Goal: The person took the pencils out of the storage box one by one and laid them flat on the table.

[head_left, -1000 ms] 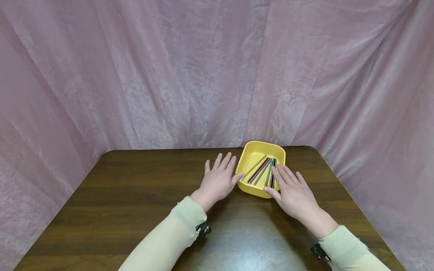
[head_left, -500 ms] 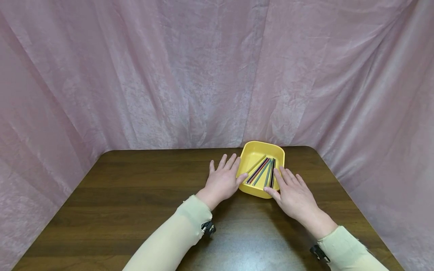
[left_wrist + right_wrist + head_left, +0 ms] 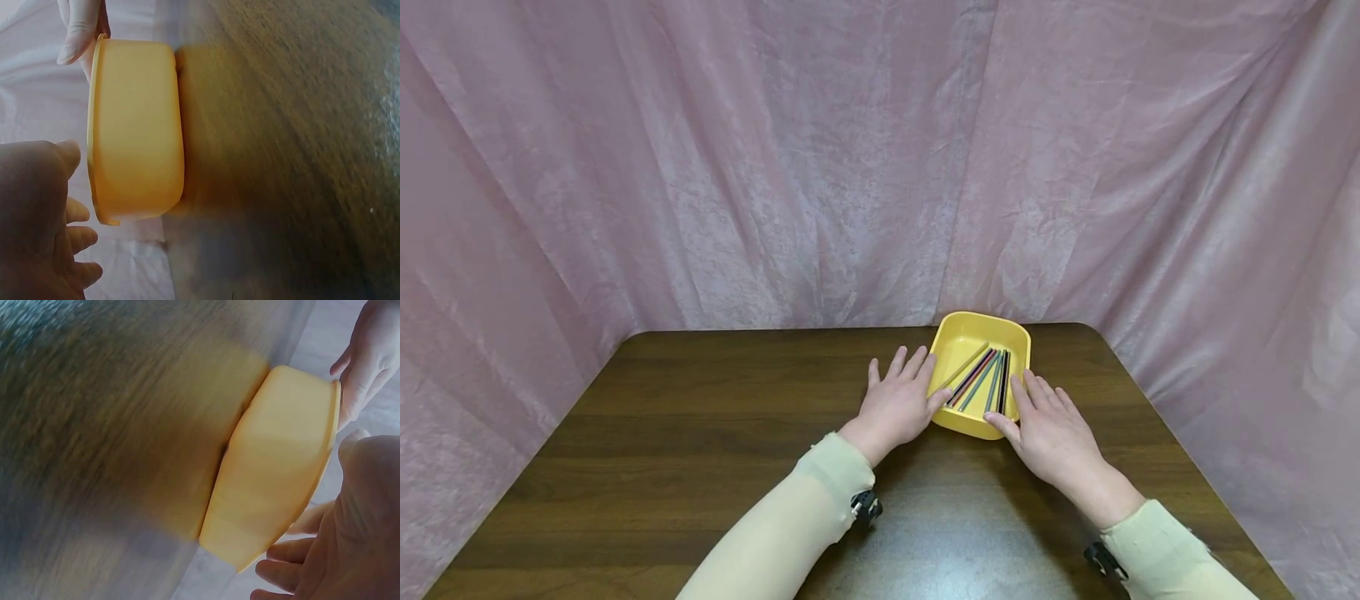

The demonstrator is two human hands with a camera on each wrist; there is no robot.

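A yellow plastic tray (image 3: 961, 335) stands flat on the table, with several coloured pencils (image 3: 979, 377) lying fanned out inside. To its left is my left hand (image 3: 895, 407), fingers spread and straight, the thumb over the left rim near the front corner. My right hand (image 3: 1056, 435) lies along the opposite side, fingers extended and thumb over the front right corner. In the left wrist view, the tray's front wall (image 3: 134, 128) shows, its pencils hidden. The right wrist view has the right fingertips (image 3: 275, 573) close to the rim; whether they touch cannot be told.
The brown wooden table (image 3: 700, 450) extends on both sides of the tray and in front of it. A pink curtain (image 3: 850, 167) hangs behind the table's far edge, close to the tray. A small black camera (image 3: 867, 507) sits at the left wrist.
My left hand has moved right and slightly nearer, bringing its fingers up against the tray's left side. My right fingers have shifted slightly outward. The tray has barely moved.
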